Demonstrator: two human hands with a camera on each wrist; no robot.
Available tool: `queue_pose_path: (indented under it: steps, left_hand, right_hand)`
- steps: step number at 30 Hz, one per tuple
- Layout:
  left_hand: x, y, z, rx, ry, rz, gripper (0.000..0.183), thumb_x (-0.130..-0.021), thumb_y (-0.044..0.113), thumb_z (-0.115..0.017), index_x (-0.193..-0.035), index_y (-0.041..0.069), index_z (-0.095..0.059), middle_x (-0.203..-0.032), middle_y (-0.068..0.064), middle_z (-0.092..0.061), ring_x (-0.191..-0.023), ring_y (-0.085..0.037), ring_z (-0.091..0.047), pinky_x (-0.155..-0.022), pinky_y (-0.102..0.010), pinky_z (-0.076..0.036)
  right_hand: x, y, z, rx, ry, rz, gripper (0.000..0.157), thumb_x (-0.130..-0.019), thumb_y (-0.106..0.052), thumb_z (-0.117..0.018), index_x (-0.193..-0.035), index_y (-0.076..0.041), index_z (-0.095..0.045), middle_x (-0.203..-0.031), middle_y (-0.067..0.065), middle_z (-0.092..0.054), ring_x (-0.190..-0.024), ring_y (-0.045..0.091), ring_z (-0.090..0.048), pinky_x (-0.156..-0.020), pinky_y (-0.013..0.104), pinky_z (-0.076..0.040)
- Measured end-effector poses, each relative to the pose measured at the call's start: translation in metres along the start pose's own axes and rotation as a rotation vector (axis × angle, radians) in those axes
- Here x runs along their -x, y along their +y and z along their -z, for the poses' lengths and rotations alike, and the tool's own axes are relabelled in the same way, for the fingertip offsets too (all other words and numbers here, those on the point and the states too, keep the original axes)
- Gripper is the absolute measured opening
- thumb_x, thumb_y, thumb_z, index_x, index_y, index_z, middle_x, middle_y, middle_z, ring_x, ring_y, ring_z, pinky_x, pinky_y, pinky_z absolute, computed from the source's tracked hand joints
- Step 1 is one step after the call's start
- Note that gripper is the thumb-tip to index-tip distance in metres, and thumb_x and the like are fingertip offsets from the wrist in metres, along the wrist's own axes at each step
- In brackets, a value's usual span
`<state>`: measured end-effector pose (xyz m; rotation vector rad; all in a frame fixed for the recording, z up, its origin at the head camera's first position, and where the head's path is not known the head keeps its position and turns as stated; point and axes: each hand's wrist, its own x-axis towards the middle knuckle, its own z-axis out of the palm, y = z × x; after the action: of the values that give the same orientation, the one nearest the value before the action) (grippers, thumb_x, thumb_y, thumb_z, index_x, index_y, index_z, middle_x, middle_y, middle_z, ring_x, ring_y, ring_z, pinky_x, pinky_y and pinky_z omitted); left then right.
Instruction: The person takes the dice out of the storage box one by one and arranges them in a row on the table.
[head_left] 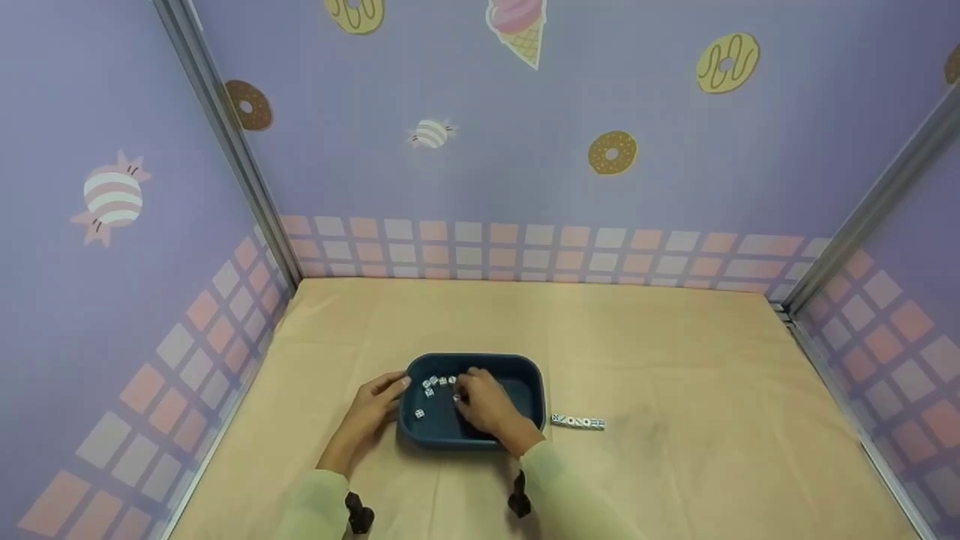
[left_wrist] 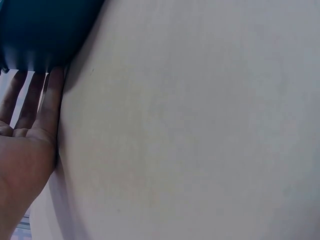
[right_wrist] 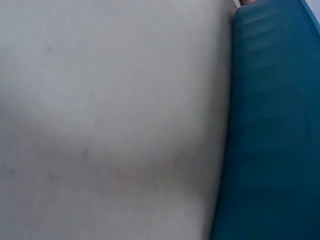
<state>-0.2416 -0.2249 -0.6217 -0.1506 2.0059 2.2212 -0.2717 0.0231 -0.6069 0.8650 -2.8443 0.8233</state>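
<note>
A dark blue rectangular tray (head_left: 469,442) rests on the cloth-covered table. My left hand (head_left: 373,405) holds the tray's left end, thumb at the rim and fingers against the outer wall. In the left wrist view, the left fingers (left_wrist: 47,107) reach fairly straight to the tray's underside edge. Several small white dice (head_left: 429,392) lie in the left part of the tray, some close together in a short line. Inside the tray, my right hand (head_left: 487,405) bends its fingers down beside these dice. Its palm side is hidden, so whether it grips a die is unclear.
Just right of the tray, a straight row of dice (head_left: 577,422) lies on the beige tabletop (head_left: 675,360). Purple walls (head_left: 480,180) with printed sweets enclose the table at the back and both sides.
</note>
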Motion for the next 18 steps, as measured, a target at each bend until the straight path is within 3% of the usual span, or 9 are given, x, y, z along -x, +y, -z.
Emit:
queue_pose_path:
  steps: [12,18]
  left_hand:
    - [0.002,-0.001,0.001,-0.032,-0.014,-0.009,0.052,-0.104,0.034,-0.071,-0.145,0.003,-0.062,-0.14,-0.022,-0.062,-0.117,-0.033,-0.07,-0.089,-0.036,-0.061]
    - [0.002,0.0,0.003,-0.033,-0.002,-0.017,0.05,-0.104,0.033,-0.072,-0.143,0.004,-0.064,-0.141,-0.02,-0.063,-0.118,-0.032,-0.07,-0.091,-0.036,-0.061]
  right_hand:
    - [0.001,0.001,0.0,-0.022,-0.039,-0.014,0.008,-0.095,-0.012,-0.077,-0.101,-0.009,-0.072,-0.096,0.0,-0.06,-0.092,0.019,-0.058,-0.084,0.038,-0.056]
    - [-0.002,-0.004,0.01,-0.034,-0.085,0.009,0.008,-0.094,-0.011,-0.076,-0.099,-0.009,-0.07,-0.092,-0.002,-0.06,-0.086,0.014,-0.056,-0.076,0.033,-0.054]
